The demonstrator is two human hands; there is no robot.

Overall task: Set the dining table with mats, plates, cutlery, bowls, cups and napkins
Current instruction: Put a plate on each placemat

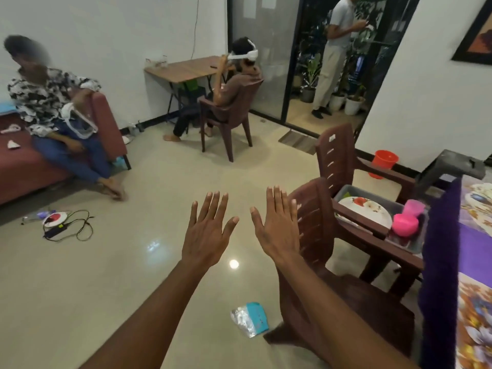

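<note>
My left hand [206, 237] and right hand [277, 230] hover spread wide, holding nothing; I should turn right toward the plate [364, 210] in the tray [372, 194].

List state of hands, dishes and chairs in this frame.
left hand: open, fingers spread, holding nothing
right hand: open, fingers spread, holding nothing
plate: lying in the grey tub
pink bowl: upside down by the plate
pink cup: upright behind the bowl
near chair: unoccupied
</note>
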